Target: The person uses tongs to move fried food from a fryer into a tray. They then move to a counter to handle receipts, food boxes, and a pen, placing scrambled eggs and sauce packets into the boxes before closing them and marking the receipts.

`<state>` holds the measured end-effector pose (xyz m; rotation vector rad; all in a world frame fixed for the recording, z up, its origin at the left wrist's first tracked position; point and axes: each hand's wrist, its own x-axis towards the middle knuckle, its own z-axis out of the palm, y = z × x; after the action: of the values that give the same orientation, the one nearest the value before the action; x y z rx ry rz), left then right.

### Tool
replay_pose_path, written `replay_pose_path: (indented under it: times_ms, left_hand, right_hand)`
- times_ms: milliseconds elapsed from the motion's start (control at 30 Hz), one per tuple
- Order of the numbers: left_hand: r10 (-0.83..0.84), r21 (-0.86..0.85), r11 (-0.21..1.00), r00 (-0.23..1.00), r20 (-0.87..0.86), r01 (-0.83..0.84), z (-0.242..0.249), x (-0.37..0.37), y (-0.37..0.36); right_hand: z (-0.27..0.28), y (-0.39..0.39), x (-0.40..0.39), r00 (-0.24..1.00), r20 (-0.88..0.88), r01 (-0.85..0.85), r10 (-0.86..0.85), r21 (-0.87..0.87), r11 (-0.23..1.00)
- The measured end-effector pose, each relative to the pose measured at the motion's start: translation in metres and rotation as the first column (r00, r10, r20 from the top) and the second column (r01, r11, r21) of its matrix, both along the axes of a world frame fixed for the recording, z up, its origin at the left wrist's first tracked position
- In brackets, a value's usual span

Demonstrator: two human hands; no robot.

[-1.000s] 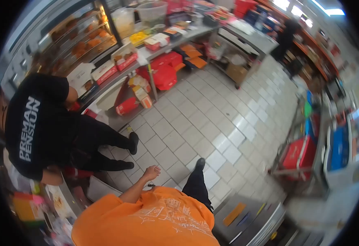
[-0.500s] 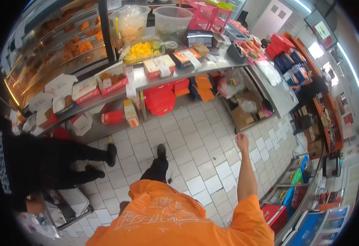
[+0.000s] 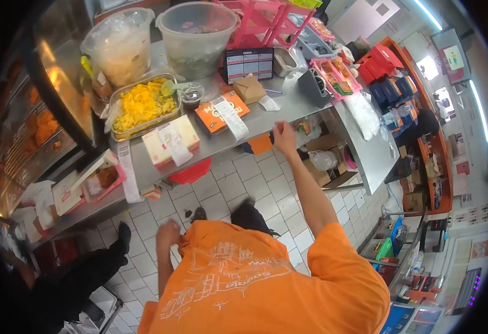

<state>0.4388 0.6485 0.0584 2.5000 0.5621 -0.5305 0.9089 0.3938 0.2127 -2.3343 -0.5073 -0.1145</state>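
Hands over the steel counter

Writing on the boxes and slips is too small and blurred to read; the orange box point(image 3: 217, 113) carries large pale lettering under a long paper receipt point(image 3: 231, 118), and the small screen point(image 3: 249, 63) shows rows of text that cannot be made out. White print on the person's orange shirt point(image 3: 255, 284) is seen upside down and stays unclear.

Right hand point(image 3: 283, 135) is raised at the front edge of the steel counter point(image 3: 280, 108), fingers loosely curled, holding nothing that can be seen. The orange box lies on the counter just to its left, and a small brown carton point(image 3: 249, 87) sits beyond it, near the screen. Left hand point(image 3: 167, 231) hangs low by the shirt, blurred; how far it is closed cannot be told, and nothing shows in it.

A metal tray point(image 3: 141, 107) holds yellow pieces of food. Beside it a pale box point(image 3: 170, 140) bears another paper slip. Behind stand two clear tubs point(image 3: 198, 38), one with dark greens, the other with pale contents. A co-worker's dark leg point(image 3: 96, 261) shows at lower left.
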Motion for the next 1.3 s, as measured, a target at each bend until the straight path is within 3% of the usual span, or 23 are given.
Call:
replay_pose_path:
  times_ms: [33,67,100,167,200,233,267,300,333,467,567,633,667,733,800,867,1000,1067,1100,1167,1200,1267,1300]
  left_hand:
    - [0.106,-0.122,0.989,0.977,0.185,-0.084,0.072,0.053,0.003]
    - [0.275,-0.262,0.940,0.939,0.206,-0.218,0.185,0.115,-0.008]
    - [0.272,-0.299,0.939,0.900,0.340,-0.171,0.236,0.163,-0.016]
    - [0.180,-0.257,0.966,0.782,0.597,-0.026,0.251,0.258,-0.020]
    - [0.137,-0.193,0.981,0.724,0.676,-0.005,0.253,0.305,-0.027]
    - [0.045,-0.056,0.998,0.648,0.760,-0.004,0.249,0.356,-0.030]
    - [-0.059,0.081,0.997,0.570,0.820,-0.013,0.243,0.404,-0.034]
    - [-0.104,0.185,0.982,0.697,0.709,-0.042,0.242,0.447,-0.038]
    - [-0.126,0.288,0.956,0.807,0.577,-0.056,0.239,0.483,-0.039]
    - [-0.131,0.508,0.859,0.934,0.333,-0.060,0.198,0.551,-0.050]
    - [-0.039,0.354,0.926,0.901,0.433,-0.130,0.196,0.550,-0.058]
    - [0.118,0.158,0.959,0.836,0.536,-0.237,0.202,0.544,-0.071]
    - [0.116,0.160,0.960,0.844,0.524,-0.232,0.212,0.551,-0.084]
    - [0.064,0.163,0.954,0.699,0.713,-0.253,0.236,0.572,-0.124]
    - [0.064,0.064,0.987,0.725,0.686,-0.147,0.249,0.613,-0.161]
    - [0.077,0.035,0.989,0.715,0.694,-0.141,0.229,0.660,-0.191]
    - [0.078,0.142,0.973,0.837,0.542,-0.182,0.182,0.697,-0.200]
    - [0.120,0.035,0.980,0.727,0.676,-0.195,0.167,0.692,-0.202]
    - [0.118,0.026,0.983,0.737,0.665,-0.180,0.167,0.688,-0.201]
    - [0.312,-0.228,0.950,0.626,0.715,-0.214,0.172,0.679,-0.189]
    - [0.307,-0.225,0.952,0.629,0.714,-0.208,0.177,0.672,-0.183]
    - [0.358,-0.207,0.923,0.530,0.769,-0.324,0.184,0.656,-0.172]
    - [0.352,-0.206,0.928,0.543,0.762,-0.311,0.178,0.650,-0.172]
  right_hand:
    - [0.000,0.006,0.027,1.000,-0.012,-0.007,0.007,-0.005,1.000]
    - [-0.002,0.013,0.055,0.999,0.037,-0.001,0.001,0.008,1.000]
    - [-0.006,0.018,0.076,0.996,0.087,-0.001,-0.001,0.023,1.000]
    - [-0.017,0.031,0.105,0.987,0.152,-0.038,0.048,-0.069,0.997]
    - [-0.025,0.035,0.115,0.974,0.213,-0.044,0.081,-0.172,0.984]
    - [-0.037,0.034,0.123,0.975,0.197,-0.066,0.098,-0.163,0.985]
    - [-0.048,0.031,0.131,0.934,0.262,-0.186,0.243,-0.223,0.957]
    - [-0.056,0.026,0.143,0.865,0.320,-0.298,0.386,-0.289,0.910]
    - [-0.054,0.020,0.155,0.859,0.311,-0.325,0.406,-0.281,0.903]
    - [-0.033,-0.038,0.170,0.828,0.186,-0.488,0.528,-0.223,0.844]
    - [-0.023,-0.095,0.202,0.853,0.128,-0.471,0.506,-0.228,0.852]
    - [-0.022,-0.124,0.224,0.879,0.084,-0.439,0.468,-0.234,0.867]
    - [-0.024,-0.135,0.235,0.914,0.107,-0.363,0.392,-0.220,0.906]
    - [-0.024,-0.145,0.241,0.944,0.105,-0.288,0.314,-0.209,0.935]
    - [-0.020,-0.139,0.250,0.960,0.069,-0.254,0.273,-0.204,0.945]
    - [-0.023,-0.135,0.256,0.945,0.100,-0.290,0.313,-0.192,0.938]
    - [-0.019,-0.129,0.261,0.958,-0.032,-0.285,0.284,-0.171,0.943]
    - [-0.020,-0.132,0.260,0.966,-0.011,-0.256,0.256,-0.122,0.959]
    - [-0.020,-0.132,0.262,0.970,-0.027,-0.244,0.242,-0.130,0.961]
    - [-0.020,-0.118,0.286,0.966,0.024,-0.257,0.256,0.078,0.963]
    - [-0.019,-0.106,0.299,0.968,0.023,-0.251,0.250,0.081,0.965]
    - [-0.021,-0.083,0.316,0.892,0.131,-0.445,0.433,0.092,0.891]
    - [-0.027,-0.079,0.319,0.900,0.121,-0.430,0.419,0.094,0.898]
